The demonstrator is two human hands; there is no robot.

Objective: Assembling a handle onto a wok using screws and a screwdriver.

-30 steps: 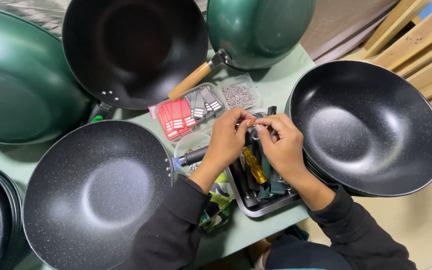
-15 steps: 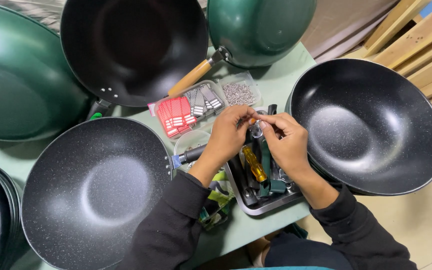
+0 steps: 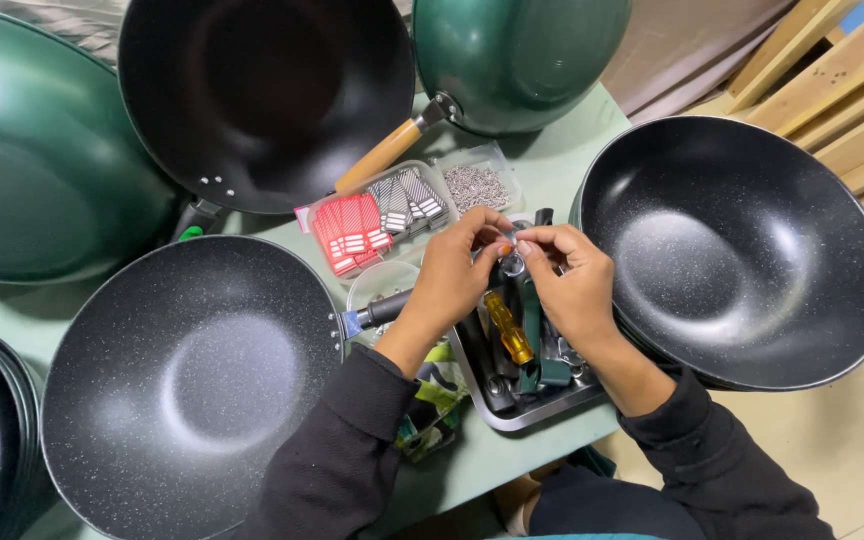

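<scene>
Fingertips of the left hand (image 3: 452, 275) and right hand (image 3: 574, 285) meet, pinching a tiny metal part (image 3: 508, 243) directly above the tool tray (image 3: 512, 412), equally near both hands.

woks (image 3: 742, 250) speckled matt black inside, glossy green outside; wood handle (image 3: 380, 157); metal tray (image 3: 537, 408); clear plastic box (image 3: 382, 215).

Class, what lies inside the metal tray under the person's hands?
In the metal tray: a yellow-handled screwdriver, dark green handles and metal fittings. The left hand and right hand cover its far end.
</scene>
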